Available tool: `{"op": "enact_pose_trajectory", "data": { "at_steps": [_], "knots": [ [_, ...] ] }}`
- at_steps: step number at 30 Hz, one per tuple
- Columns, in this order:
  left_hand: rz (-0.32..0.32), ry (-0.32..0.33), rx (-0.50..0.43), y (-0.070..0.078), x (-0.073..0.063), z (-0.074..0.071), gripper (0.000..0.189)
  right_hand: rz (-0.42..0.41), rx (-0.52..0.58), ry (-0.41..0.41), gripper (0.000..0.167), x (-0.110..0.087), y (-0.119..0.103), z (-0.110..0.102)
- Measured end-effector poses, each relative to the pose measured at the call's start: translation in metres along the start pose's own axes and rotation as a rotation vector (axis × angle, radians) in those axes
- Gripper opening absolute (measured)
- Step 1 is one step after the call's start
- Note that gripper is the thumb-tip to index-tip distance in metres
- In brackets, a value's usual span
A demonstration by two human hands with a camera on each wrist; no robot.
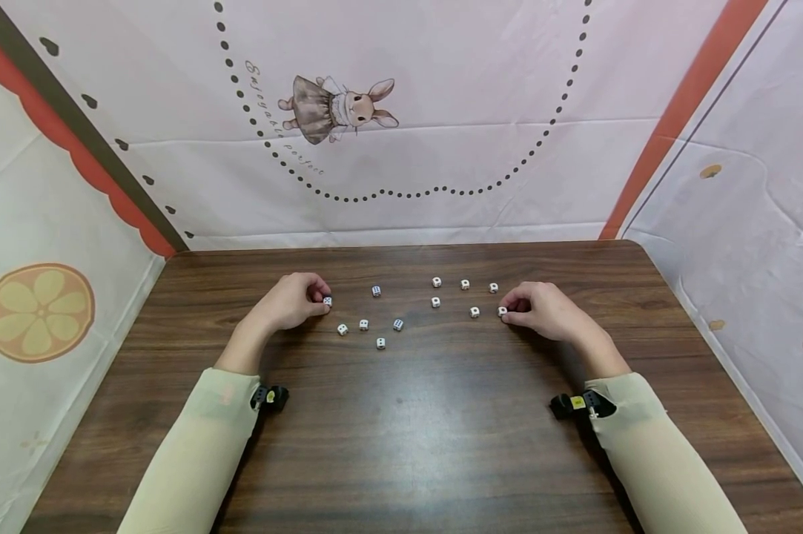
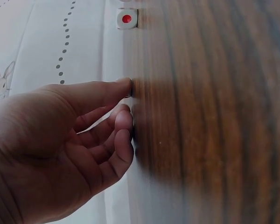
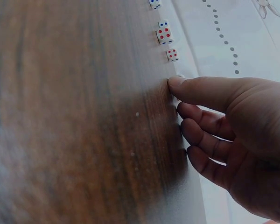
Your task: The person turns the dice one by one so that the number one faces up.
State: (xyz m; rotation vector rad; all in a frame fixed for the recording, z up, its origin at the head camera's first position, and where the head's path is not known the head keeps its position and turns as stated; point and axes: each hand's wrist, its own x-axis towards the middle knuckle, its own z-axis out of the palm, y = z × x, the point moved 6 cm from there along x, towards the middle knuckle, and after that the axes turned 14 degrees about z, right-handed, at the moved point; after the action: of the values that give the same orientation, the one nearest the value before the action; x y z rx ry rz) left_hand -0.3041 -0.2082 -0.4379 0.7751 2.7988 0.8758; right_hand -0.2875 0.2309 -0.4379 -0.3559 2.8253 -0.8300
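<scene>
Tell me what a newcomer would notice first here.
The rabbit printed sideways on the cloth behind the table stands out first. Next come small white dice scattered toward the table's far side, with the left grip and right grip each pinching one at either end.

A rabbit-printed sheet [image 1: 428, 148], seemingly cloth, backs the table [image 1: 401, 437].

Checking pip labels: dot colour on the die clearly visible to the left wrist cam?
Red, on the white die; shows best in the left wrist view.
</scene>
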Motion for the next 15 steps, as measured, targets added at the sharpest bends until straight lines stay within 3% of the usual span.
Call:
{"op": "enact_pose_trajectory", "data": {
  "at_steps": [15],
  "knots": [
    [0.018, -0.011, 0.041, 0.0057, 0.0054, 0.0036, 0.013, -0.004, -0.007, 0.002, 0.010, -0.0008, -0.0013, -0.0002]
  ]
}}
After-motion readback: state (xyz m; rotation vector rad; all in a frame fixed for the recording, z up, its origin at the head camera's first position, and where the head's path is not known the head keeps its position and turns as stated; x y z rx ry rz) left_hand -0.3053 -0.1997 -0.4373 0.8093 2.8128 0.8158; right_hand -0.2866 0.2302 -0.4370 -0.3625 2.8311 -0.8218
